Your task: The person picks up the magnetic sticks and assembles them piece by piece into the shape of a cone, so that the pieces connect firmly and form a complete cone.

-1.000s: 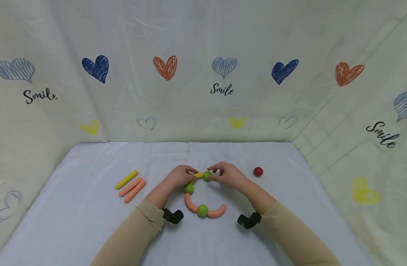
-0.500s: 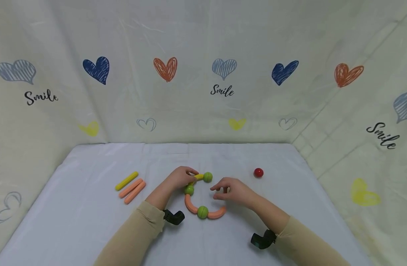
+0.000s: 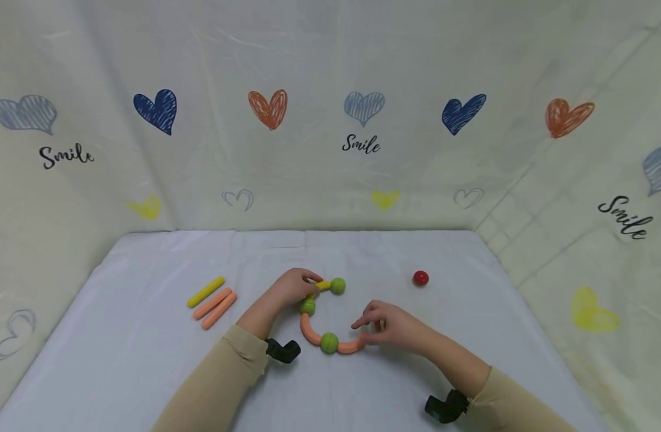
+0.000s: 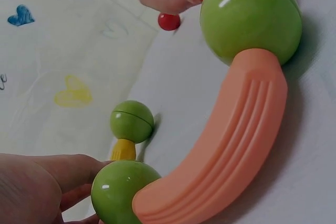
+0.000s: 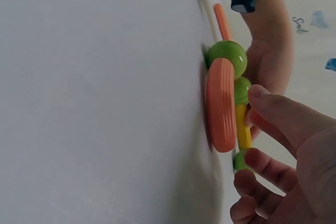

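Note:
A C-shaped chain of toy connector pieces lies on the table. From its far end run a green ball [image 3: 338, 285], a yellow curved stick [image 3: 324, 285], a second green ball [image 3: 308, 306], an orange curved stick [image 3: 309, 330], a third green ball [image 3: 329, 343] and another orange curved stick [image 3: 349, 347]. My left hand [image 3: 295, 288] holds the yellow curved stick, its fingertips partly covering it. By the last orange stick's free end is my right hand [image 3: 393, 326], thumb and fingers spread apart. The right wrist view shows a gap between that hand [image 5: 310, 156] and the orange stick [image 5: 221, 106].
On the left of the table lie a yellow straight stick [image 3: 206, 292] and two orange straight sticks [image 3: 219, 311]. A red ball [image 3: 420, 278] sits at the back right. Behind the table [image 3: 120, 360] hangs a cloth [image 3: 309, 36] printed with hearts.
My right hand has left the green ball at the far end and moved toward me and right, to the orange curved stick's free end. My left hand stays on the yellow curved stick.

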Tool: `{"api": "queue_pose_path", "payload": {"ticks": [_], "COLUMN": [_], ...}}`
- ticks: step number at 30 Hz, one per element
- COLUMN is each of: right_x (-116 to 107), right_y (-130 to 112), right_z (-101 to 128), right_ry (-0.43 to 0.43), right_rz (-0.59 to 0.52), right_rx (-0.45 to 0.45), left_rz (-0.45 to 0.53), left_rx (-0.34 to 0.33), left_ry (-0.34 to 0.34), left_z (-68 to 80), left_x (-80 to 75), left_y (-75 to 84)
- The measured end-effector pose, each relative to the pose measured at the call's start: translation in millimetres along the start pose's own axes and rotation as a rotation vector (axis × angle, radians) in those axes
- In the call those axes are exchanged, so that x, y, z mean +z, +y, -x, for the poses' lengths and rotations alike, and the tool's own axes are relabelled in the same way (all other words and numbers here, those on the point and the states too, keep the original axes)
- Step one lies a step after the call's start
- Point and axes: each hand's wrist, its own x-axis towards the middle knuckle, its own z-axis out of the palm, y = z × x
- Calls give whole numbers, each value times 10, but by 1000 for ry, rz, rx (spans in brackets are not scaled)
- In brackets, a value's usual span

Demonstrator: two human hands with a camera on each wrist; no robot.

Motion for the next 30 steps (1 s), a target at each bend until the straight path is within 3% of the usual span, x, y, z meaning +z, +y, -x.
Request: {"api": "queue_pose_path", "payload": {"ticks": [10, 19, 30], "right_x": [90, 40, -60], "right_y": [14, 34, 45], "right_z": [-45, -118, -288], "right_ry": [-59, -19, -44], "right_rz": [116, 234, 329], "right_rx": [-34, -121, -168], "left_rz": [1, 7, 13], "left_rx": [-5, 12, 7], "left_ry": [-8, -10, -42], "left_z": [-23, -8, 5], "left_x": [4, -16, -36], "left_y": [-34, -28, -1]}}
